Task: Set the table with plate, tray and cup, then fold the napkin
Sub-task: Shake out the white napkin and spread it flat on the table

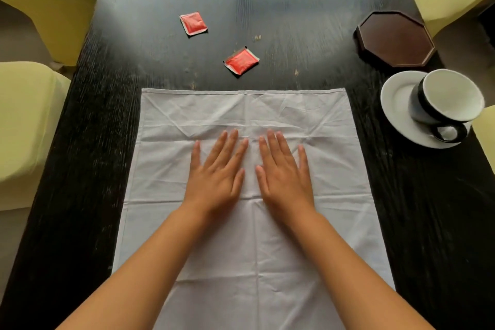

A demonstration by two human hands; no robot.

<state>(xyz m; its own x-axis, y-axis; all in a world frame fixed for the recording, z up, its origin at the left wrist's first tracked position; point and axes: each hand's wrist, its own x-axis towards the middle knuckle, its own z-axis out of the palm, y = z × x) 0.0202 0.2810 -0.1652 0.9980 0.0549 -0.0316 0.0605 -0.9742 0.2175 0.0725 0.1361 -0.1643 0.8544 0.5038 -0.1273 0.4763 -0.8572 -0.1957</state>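
While left hand (pixel 217 173) and right hand (pixel 285 173) press flat, fingers straight, gripping nothing, on unfolded napkin (pixel 334 142): risk of cloth sliding on table (pixel 294 21), skewing fold.

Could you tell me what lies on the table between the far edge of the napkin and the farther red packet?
In the head view, the nearer red packet lies there on the dark table, short of the farther red packet and beyond the napkin.
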